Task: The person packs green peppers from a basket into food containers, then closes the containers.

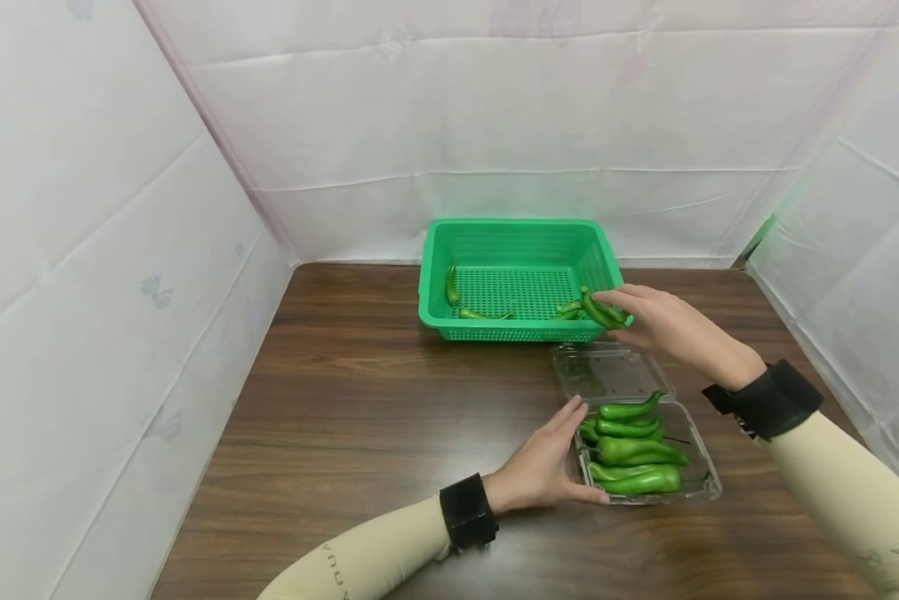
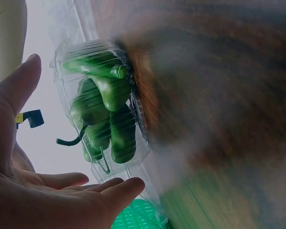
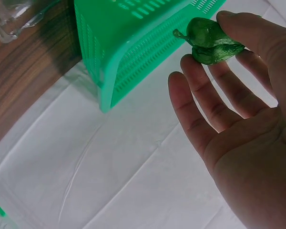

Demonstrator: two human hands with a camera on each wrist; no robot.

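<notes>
White sheeting (image 1: 494, 117) walls in a dark wooden table (image 1: 359, 400) on three sides. At the far end of the table stands a green basket (image 1: 516, 242). The right hand (image 1: 662, 321) hovers at the basket's near right corner, pinching a green pepper (image 1: 601, 310) between thumb and fingertips; the right wrist view shows the other fingers spread loosely below that pepper. Just left of the hand, inside the basket, lie a few more peppers (image 1: 479, 314).

Below the right hand, nearer the person, sits a clear clamshell box (image 1: 707, 483) with its lid (image 1: 606, 371) folded back toward the basket. Several packed peppers (image 1: 632, 450) fill it. The left hand (image 1: 542, 467) rests against the box's left side, fingers straight and relaxed, thumb along the near edge, gripping nothing. Both wrists wear black bands over cream sleeves.
</notes>
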